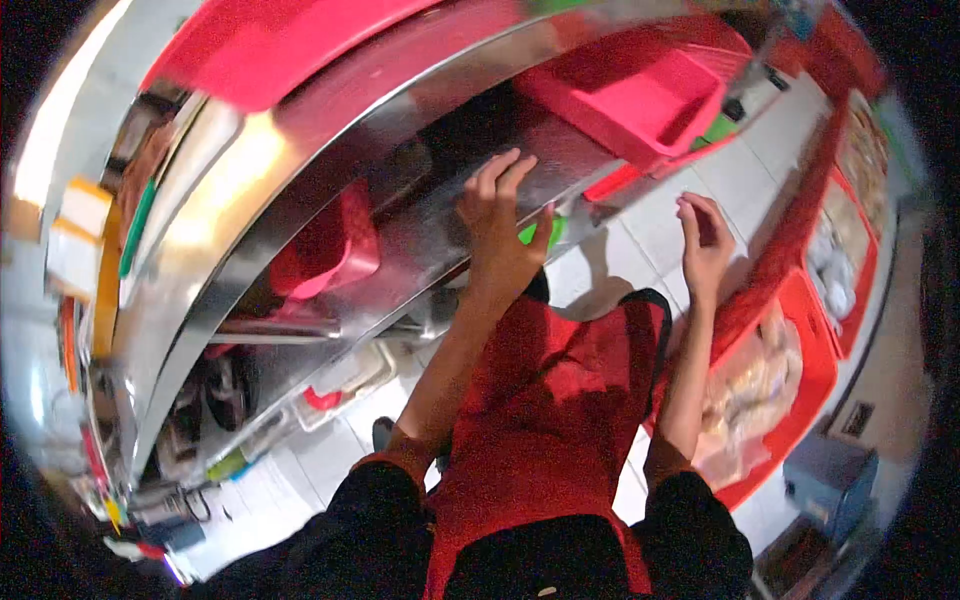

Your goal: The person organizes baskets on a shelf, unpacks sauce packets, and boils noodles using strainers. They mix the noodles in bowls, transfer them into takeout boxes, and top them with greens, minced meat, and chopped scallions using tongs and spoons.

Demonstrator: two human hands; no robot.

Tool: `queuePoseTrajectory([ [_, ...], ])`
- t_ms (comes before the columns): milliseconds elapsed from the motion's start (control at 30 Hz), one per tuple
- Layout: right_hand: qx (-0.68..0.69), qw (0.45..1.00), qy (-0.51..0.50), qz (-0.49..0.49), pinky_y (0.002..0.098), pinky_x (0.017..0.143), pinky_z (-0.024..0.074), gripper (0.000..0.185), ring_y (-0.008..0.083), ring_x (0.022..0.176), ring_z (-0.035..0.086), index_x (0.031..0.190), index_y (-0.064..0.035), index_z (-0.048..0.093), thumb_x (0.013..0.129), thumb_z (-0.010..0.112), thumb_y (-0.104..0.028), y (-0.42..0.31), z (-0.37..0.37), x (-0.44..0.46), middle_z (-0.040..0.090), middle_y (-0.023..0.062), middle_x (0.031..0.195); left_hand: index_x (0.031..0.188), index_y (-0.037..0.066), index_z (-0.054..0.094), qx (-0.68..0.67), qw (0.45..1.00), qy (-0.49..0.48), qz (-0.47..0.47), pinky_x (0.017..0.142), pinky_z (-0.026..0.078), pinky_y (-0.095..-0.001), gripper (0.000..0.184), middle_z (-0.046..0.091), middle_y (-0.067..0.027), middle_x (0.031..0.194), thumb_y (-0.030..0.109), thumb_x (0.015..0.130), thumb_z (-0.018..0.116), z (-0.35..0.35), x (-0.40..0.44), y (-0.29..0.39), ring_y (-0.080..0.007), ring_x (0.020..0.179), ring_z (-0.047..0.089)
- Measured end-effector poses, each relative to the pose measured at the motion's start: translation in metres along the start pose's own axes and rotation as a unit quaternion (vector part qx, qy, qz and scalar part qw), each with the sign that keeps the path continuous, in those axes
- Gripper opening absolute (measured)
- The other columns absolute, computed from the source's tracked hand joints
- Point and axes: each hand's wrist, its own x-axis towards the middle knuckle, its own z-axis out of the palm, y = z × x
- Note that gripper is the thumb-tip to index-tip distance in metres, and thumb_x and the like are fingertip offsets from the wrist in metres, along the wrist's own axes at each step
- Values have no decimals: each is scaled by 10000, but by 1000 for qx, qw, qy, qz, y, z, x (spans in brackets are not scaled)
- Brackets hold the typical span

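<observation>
Metal shelf (pixel 425 235): I'm seeing its front edge running past my left hand.
Red crate (pixel 815 335): standing right of my right hand.
Pink tray (pixel 625 118): sitting toward the shelf's right end, ahead of both hands; open, smooth-walled; I'm not discerning its long axis or which hand's nearer.
Left hand (pixel 497 215): spreading, gripping nothing visible.
Right hand (pixel 709 250): hovering, loosely curved, apparently bare.

White tiled floor (pixel 650 225); metal counter (pixel 232 280), lower shelf (pixel 425 245); bright strip (pixel 60 110) upper left.
</observation>
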Motion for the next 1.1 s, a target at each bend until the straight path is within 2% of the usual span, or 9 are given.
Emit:
queuePoseTrajectory([
  [167,-124,965,18,-229,370,1004,427,305,268,1138,586,1117,-44,700,816,743,-16,-88,36,22,660,143,1167,1332,79,483,216,971,35,-97,996,332,-495,598,535,-187,1234,122,789,730,-48,-10,-29,-370,1086,491],
  [233,-152,944,29,-291,410,1077,355,337,288,1180,564,1171,-94,699,837,747,-92,-105,55,37,653,124,1212,1286,79,526,210,973,87,-40,972,333,-485,520,541,-191,1190,143,810,726,-57,-18,-43,-361,1031,494],
  [267,-149,946,21,-288,410,1077,355,337,288,1180,564,1171,-94,699,837,747,-92,-101,60,43,653,124,1212,1249,55,542,220,967,44,-119,976,323,-491,466,543,-190,1166,183,837,718,-75,-8,-20,-358,1029,490],
  [367,-256,915,-21,-310,428,1108,298,358,284,1176,560,1220,-139,691,866,730,-173,-75,65,62,666,92,1182,1259,49,529,250,962,86,-69,985,311,-507,491,536,-196,1147,235,847,722,-114,-9,3,-360,1067,484],
  [500,-318,905,-75,-273,430,1080,315,359,260,1038,585,1236,-157,684,878,679,-130,-50,59,74,681,77,1072,1175,64,620,446,871,92,-182,1013,291,-546,396,620,-166,1091,239,836,728,-155,-41,-16,-358,1087,547],
  [767,-331,893,-57,-300,416,1044,363,382,266,1019,590,1239,-135,677,872,624,-42,-47,69,72,690,84,1062,1063,74,647,190,957,-109,-188,960,411,-455,197,639,-138,1120,105,875,595,-86,-26,6,-307,1064,585],
  [900,-265,923,-101,-261,410,1049,372,316,288,1110,579,1249,-93,660,942,586,-87,-62,75,72,675,103,1175,983,53,658,249,967,-48,-28,893,436,-428,191,660,-125,917,97,809,593,27,34,37,-300,979,596],
  [1033,-191,936,-88,-282,409,1093,357,276,301,1199,569,1223,-15,649,978,575,-118,-78,59,50,608,139,1334,1076,30,662,74,992,67,74,949,401,-463,294,668,-142,994,170,818,648,24,55,47,-333,1051,591],
  [1100,-114,967,-51,-221,389,1060,397,226,273,1159,591,1157,12,663,948,596,-41,-84,43,24,636,154,1270,1063,82,694,37,996,84,3,943,435,-500,280,683,-158,1001,242,836,652,-7,64,22,-346,1025,636],
])
